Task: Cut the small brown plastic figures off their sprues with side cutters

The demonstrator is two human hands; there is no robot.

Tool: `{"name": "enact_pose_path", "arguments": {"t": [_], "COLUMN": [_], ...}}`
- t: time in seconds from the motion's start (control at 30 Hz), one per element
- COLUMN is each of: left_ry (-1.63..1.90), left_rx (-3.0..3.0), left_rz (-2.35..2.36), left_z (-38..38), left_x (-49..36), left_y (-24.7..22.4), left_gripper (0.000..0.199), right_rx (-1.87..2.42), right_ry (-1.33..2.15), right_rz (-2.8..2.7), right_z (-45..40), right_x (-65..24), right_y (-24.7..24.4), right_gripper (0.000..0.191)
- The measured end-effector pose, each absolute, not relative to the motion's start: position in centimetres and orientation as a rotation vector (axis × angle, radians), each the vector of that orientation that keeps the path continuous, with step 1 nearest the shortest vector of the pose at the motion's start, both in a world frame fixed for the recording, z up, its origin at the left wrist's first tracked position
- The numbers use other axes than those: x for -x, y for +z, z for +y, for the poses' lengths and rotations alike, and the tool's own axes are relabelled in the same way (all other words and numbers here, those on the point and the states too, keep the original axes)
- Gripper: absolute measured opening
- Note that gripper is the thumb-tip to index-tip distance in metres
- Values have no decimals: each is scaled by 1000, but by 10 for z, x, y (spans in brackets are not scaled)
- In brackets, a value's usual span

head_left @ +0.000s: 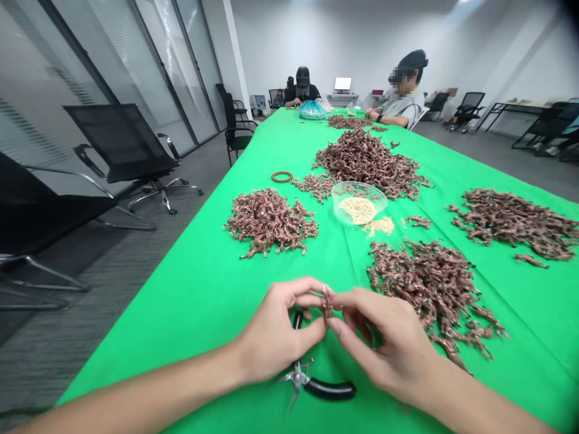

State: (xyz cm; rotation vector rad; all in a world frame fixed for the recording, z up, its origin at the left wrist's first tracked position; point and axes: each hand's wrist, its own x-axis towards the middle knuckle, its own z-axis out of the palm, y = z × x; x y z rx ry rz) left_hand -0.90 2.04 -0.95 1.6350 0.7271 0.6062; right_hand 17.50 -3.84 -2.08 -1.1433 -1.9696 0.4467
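Note:
Between the fingertips of both hands is a small brown animal figurine (327, 306), held upright over the green cloth. My left hand (286, 328) pinches it from the left with thumb and fingers. From the other side, the thumb and index finger of my right hand (384, 337) close on it. Below them lie pliers (332, 389) with black handles and open jaws, one handle partly hidden behind my left hand. A pile of similar brown figurines (425, 283) lies just beyond my right hand, and another pile (271, 220) sits ahead of my left.
A clear plastic bowl (359, 205) of small pale pieces stands mid-table, with some spilled beside it. Further figurine piles (368, 160) and a brown ring (281, 176) lie on the green cloth (217, 277). Two people sit farther along. Office chairs (122, 144) stand left.

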Motion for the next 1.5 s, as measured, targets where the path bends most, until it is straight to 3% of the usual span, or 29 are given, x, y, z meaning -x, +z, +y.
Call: {"name": "enact_pose_path", "arguments": {"t": [0.17, 0.7, 1.0, 1.5], "left_ry": [628, 578, 585, 582], "left_rx": [-1610, -1610, -1664, -1927], "left_rz": [627, 646, 660, 569], "left_z": [18, 20, 19, 18], "left_x": [15, 13, 13, 15], "left_y": [-11, -10, -9, -9], "left_gripper": [33, 29, 40, 36], "right_rx": [1179, 1160, 1159, 1158], "right_ry": [444, 552, 550, 460], "right_rz": [-1901, -1878, -1823, -1977], "right_z": [-36, -37, -37, -35], "right_x": [-176, -176, -175, -182], "right_y": [-20, -21, -22, -12], "right_gripper": [21, 19, 28, 8]}}
